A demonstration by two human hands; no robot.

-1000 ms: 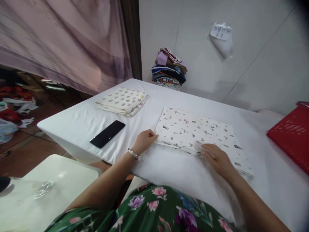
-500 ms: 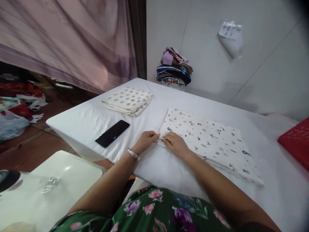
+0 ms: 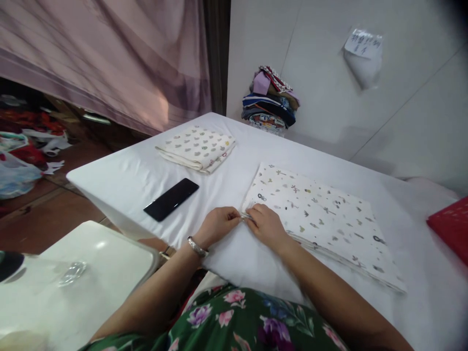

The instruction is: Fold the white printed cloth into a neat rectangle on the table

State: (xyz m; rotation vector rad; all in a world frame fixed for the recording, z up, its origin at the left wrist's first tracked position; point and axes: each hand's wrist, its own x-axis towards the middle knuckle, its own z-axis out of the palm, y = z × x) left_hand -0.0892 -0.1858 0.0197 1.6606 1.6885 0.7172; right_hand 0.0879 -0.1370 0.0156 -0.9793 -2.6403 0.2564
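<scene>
A white cloth (image 3: 318, 219) printed with small plants and shapes lies folded flat on the white-covered table. At its near left corner, my left hand (image 3: 221, 224) and my right hand (image 3: 266, 224) meet, fingertips close together. Both hands are closed in a pinch on the cloth's corner, the right hand lying over part of it. A silver bracelet (image 3: 198, 247) circles my left wrist. Left of my hands a black phone (image 3: 171, 199) rests on the table. Behind it is a second folded cloth (image 3: 197, 146), cream with grey prints.
The white tablecloth (image 3: 127, 165) drapes over the table edge. A clothes stack (image 3: 270, 102) stands behind, by the wall. At right is a red object (image 3: 451, 226); at lower left, a white stool-like surface (image 3: 109, 258) bears a clear item (image 3: 73, 273). A curtain (image 3: 109, 58) hangs at left.
The view has shifted slightly. Both hands have drawn a little nearer to my body, still pinching at the cloth's near left corner. The phone and the cream cloth stay put.
</scene>
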